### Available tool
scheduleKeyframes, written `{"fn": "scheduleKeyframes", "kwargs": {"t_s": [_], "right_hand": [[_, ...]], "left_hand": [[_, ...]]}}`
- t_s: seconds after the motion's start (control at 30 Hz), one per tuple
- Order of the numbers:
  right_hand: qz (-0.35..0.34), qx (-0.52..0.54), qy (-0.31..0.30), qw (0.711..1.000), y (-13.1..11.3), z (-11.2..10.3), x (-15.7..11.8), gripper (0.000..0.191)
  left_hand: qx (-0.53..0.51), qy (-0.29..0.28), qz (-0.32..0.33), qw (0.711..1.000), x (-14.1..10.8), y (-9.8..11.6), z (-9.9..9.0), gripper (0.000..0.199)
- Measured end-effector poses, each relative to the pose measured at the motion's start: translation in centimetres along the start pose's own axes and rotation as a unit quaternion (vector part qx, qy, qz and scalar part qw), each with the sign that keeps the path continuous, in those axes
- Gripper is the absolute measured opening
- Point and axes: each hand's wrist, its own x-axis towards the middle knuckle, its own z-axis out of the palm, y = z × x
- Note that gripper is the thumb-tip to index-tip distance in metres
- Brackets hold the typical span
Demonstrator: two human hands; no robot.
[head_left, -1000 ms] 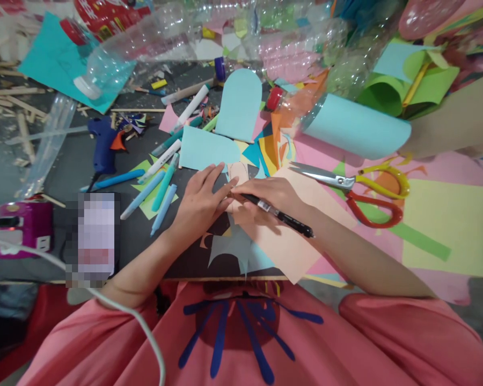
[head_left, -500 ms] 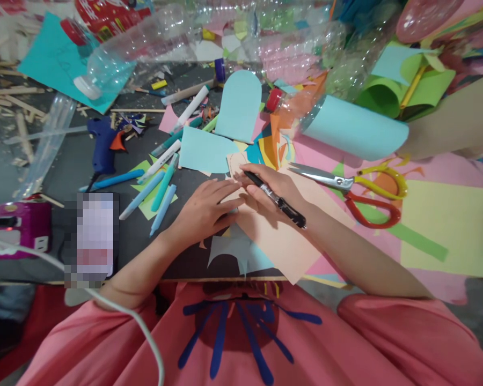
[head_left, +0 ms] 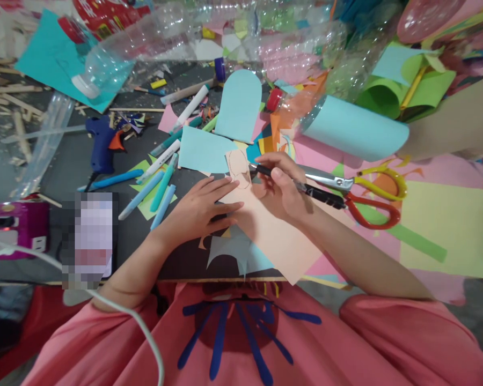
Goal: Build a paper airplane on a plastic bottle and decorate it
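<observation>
My left hand [head_left: 203, 206] lies flat with its fingers spread, the fingertips resting on a sheet of peach paper [head_left: 287, 252]. A thin, dark rounded outline [head_left: 238, 161] shows near the sheet's far corner, just beyond those fingertips. My right hand [head_left: 284, 187] is closed around a black pen [head_left: 326, 197], whose tip points left at the outline's right edge. Whether the tip touches the paper I cannot tell. Behind the right hand lie large scissors [head_left: 334, 182] with one yellow and one red handle, their blades partly hidden by the hand.
Several markers [head_left: 163, 182] and a blue glue gun [head_left: 100, 142] lie to the left, beyond a phone [head_left: 94, 230]. Light-blue paper pieces [head_left: 239, 104] and clear plastic bottles [head_left: 140, 43] fill the far side. Yellow paper [head_left: 446, 230] lies at right.
My right hand has shifted slightly right and turned the pen so its tip now points at the paper. More of the outline shows. My left hand has hardly moved.
</observation>
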Motion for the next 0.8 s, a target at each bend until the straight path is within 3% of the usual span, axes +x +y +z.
{"fn": "scheduleKeyframes", "kwargs": {"t_s": [0.13, 0.27, 0.43, 0.8], "right_hand": [[0.073, 0.028, -0.04, 0.996, -0.7, 0.6, 0.2, 0.025], [0.115, -0.035, -0.046, 0.992, -1.2, 0.9, 0.3, 0.018], [0.111, -0.064, -0.073, 0.989, -1.4, 0.8, 0.2, 0.022], [0.083, -0.09, -0.078, 0.989, -1.1, 0.8, 0.1, 0.019]], "left_hand": [[-0.022, 0.0, 0.007, 1.0, 0.0, -0.3, -0.1, 0.03], [-0.046, -0.007, 0.003, 0.999, 0.1, -0.3, -0.2, 0.03], [-0.067, -0.029, -0.01, 0.997, 0.2, -0.3, -0.4, 0.027], [-0.102, -0.016, -0.043, 0.994, 0.2, -0.2, -0.4, 0.029]]}}
